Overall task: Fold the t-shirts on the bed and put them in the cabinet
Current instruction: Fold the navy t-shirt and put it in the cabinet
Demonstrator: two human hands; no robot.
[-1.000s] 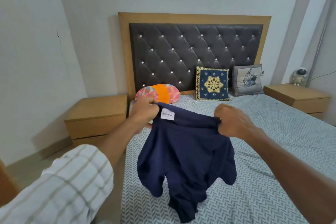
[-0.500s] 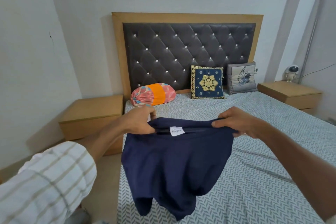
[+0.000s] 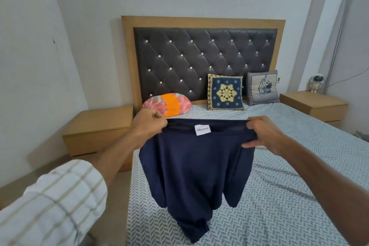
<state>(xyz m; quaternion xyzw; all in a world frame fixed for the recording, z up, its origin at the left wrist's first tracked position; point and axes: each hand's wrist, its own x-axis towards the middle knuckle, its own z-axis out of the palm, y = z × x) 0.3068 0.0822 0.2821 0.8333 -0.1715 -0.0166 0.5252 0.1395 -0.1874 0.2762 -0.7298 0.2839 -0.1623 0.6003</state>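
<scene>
From the head view, the navy t-shirt [image 3: 191, 170] hangs by its neckline above the bed [image 3: 279, 195], label facing the person, probably stretched out so it falls straight for folding. The left hand [image 3: 148, 124] and right hand [image 3: 263, 134] each pinch a shoulder edge, fingers curled tight on the cloth.

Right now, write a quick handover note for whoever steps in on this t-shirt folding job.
Left hand: pinching the navy t-shirt at one end of its top edge.
Right hand: gripping the other end.
Shirt: held up and stretched between both hands, white label facing the camera, bottom hanging down to the bed.
Done: shirt picked up.
Left: lay it flat, fold it, take it to the cabinet, which is not in view.
</scene>
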